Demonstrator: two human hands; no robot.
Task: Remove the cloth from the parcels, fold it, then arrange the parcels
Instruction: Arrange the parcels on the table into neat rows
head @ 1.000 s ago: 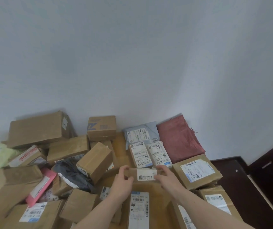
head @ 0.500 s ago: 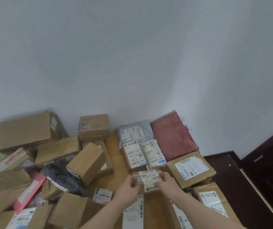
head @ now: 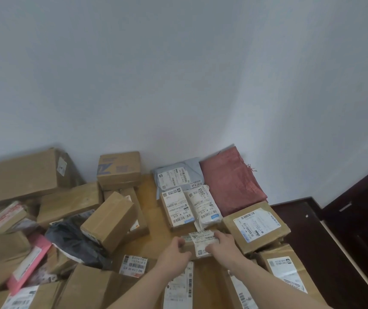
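Observation:
A small brown parcel (head: pixel 200 243) with a white label lies low on the wooden surface, just in front of two labelled parcels (head: pixel 188 208). My left hand (head: pixel 175 253) grips its left end and my right hand (head: pixel 224 243) grips its right end. The red cloth (head: pixel 229 181) lies folded against the wall at the back right, next to a grey mailer bag (head: pixel 176 175). A flat brown box with a label (head: pixel 254 224) sits right of my right hand.
A jumble of cardboard boxes (head: pixel 109 221) fills the left side, with a black bag (head: pixel 71 241) and a pink packet (head: pixel 30 264) among them. More labelled boxes (head: pixel 285 270) lie at the front right. Dark wooden furniture (head: pixel 345 241) borders the right; a white wall rises behind.
Both hands have lowered the small parcel from mid-air down to the surface in front of the two labelled parcels, turning its label upward. The view has shifted slightly.

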